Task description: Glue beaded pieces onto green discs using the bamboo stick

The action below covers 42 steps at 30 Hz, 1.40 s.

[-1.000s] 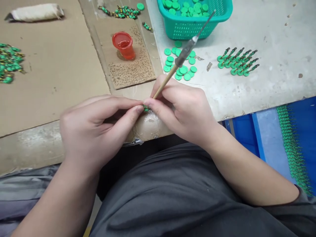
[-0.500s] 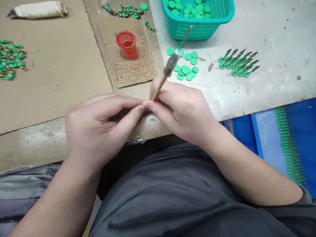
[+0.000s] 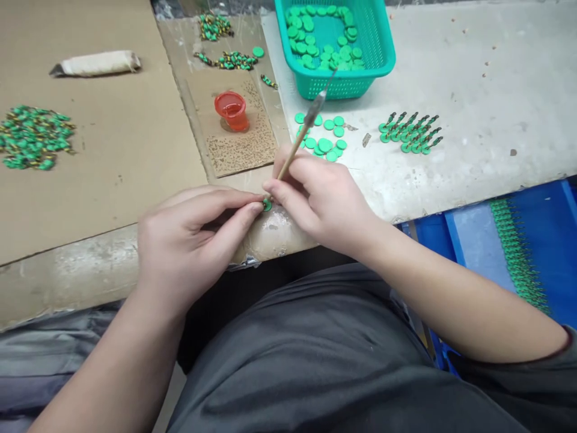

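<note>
Between thumb and forefinger, my left hand (image 3: 192,240) pinches a small green piece (image 3: 267,205) near the table's front edge. My right hand (image 3: 320,192) is closed around a thin wooden-handled tool (image 3: 293,155), its grey-wrapped end and fine tip slanting up and away from me. The right fingertips are close beside the green piece; whether they also grip part of it I cannot tell. Ahead of my hands, a red cup (image 3: 232,111) with liquid stands on a speckled cardboard piece (image 3: 238,153). Loose green discs (image 3: 324,145) lie beyond my right hand.
A teal basket (image 3: 333,89) with green discs stands at the back. To its right are rows of discs with dark twisted stems (image 3: 412,133). Small green-and-gold pieces (image 3: 38,135) lie heaped at left, near a cloth-wrapped tool (image 3: 97,63). Blue trays (image 3: 559,240) sit below the table's right side.
The view has shifted, showing more of the table's far side. My hands are slightly further apart, and the green piece at the left fingertips shows more.
</note>
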Tool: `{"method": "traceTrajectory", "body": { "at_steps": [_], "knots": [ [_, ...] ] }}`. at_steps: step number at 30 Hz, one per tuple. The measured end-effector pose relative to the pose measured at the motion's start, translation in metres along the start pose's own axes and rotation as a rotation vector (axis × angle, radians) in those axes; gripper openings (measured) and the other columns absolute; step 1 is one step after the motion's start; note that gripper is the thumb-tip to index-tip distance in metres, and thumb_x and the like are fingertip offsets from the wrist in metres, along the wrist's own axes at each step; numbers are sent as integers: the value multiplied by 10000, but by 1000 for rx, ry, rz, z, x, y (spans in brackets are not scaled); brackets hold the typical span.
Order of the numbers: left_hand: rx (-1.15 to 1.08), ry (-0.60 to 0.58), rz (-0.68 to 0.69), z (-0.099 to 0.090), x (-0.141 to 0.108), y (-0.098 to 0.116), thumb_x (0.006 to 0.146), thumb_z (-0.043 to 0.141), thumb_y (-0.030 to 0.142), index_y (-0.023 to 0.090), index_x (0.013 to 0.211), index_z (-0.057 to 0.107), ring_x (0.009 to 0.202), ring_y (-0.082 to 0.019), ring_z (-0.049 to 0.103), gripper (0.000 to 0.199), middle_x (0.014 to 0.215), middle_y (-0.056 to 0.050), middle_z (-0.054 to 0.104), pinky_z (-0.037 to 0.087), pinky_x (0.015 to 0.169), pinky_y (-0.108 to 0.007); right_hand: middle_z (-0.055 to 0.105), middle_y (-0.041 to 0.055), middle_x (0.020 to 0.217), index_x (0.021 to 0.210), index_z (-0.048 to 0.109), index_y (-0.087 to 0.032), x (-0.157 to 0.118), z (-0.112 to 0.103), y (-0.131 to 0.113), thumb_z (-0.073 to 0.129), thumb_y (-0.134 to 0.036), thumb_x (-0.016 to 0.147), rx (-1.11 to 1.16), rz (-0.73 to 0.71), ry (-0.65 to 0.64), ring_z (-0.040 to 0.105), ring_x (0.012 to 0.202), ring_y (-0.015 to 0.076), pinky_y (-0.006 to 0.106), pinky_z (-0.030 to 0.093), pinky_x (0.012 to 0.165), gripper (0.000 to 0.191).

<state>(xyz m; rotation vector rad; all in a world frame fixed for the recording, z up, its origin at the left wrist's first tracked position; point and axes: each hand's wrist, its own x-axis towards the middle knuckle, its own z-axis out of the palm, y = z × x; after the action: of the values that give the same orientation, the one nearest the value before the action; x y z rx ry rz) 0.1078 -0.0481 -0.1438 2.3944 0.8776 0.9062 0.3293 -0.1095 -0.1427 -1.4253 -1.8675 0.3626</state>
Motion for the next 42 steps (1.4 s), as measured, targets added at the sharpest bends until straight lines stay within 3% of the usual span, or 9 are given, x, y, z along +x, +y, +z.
{"method": "traceTrajectory", "body": {
  "at_steps": [6,15,22,26,31,34,39,42],
  "knots": [
    [6,20,8,0,0,-1,1092,825,265,257,1096,895,999,-87,853,71,1105,55,924,607,977,-173,772,-3,1099,978,649,-236,16,-8,18,604,-344,1237,14,-83,-129,744,979,174,299,587,945,285],
    [43,34,-24,1,-2,-2,1080,840,291,270,1074,895,937,-110,857,59,1072,70,923,631,917,-211,790,8,1058,1012,703,-267,19,-9,16,584,-397,1227,35,-97,-194,764,953,224,362,615,927,279],
    [22,11,-69,-1,-2,-1,1076,831,329,293,1068,918,946,-154,857,94,1070,44,924,644,931,-265,801,-20,1093,1113,744,-314,22,-11,13,574,-363,1203,25,-87,-254,795,1042,230,368,632,990,198],
    [29,15,-91,-1,-1,4,1073,831,334,308,1043,922,949,-163,862,100,1044,47,922,651,927,-278,773,6,1087,1176,725,-258,21,-11,8,570,-296,1217,12,-106,-264,786,1055,220,338,615,1020,165],
    [32,4,-86,-1,-1,1,1078,830,342,287,1042,911,954,-150,857,105,1062,40,926,640,934,-265,763,40,1083,1123,706,-211,23,-4,13,551,-306,1231,42,-138,-255,755,1047,219,325,589,1044,212],
    [4,8,-119,-1,-1,-1,1056,840,351,294,1051,924,954,-162,856,101,1070,29,927,652,922,-273,777,45,1099,1042,680,-223,20,-2,17,557,-342,1236,91,-128,-200,753,1033,211,321,593,1001,258],
    [-154,-8,-372,-5,5,4,987,838,419,268,996,915,804,-172,828,170,960,-9,909,659,739,-264,745,19,956,990,631,-244,-9,-5,4,611,-401,1218,269,170,129,793,918,198,320,636,859,278],
    [-268,-60,-485,-16,12,10,959,851,540,250,932,873,743,-203,815,292,853,-32,871,691,721,-305,760,11,910,993,649,-250,-32,-9,-8,696,-383,1175,382,277,163,814,852,194,313,662,797,231]
  ]
}}
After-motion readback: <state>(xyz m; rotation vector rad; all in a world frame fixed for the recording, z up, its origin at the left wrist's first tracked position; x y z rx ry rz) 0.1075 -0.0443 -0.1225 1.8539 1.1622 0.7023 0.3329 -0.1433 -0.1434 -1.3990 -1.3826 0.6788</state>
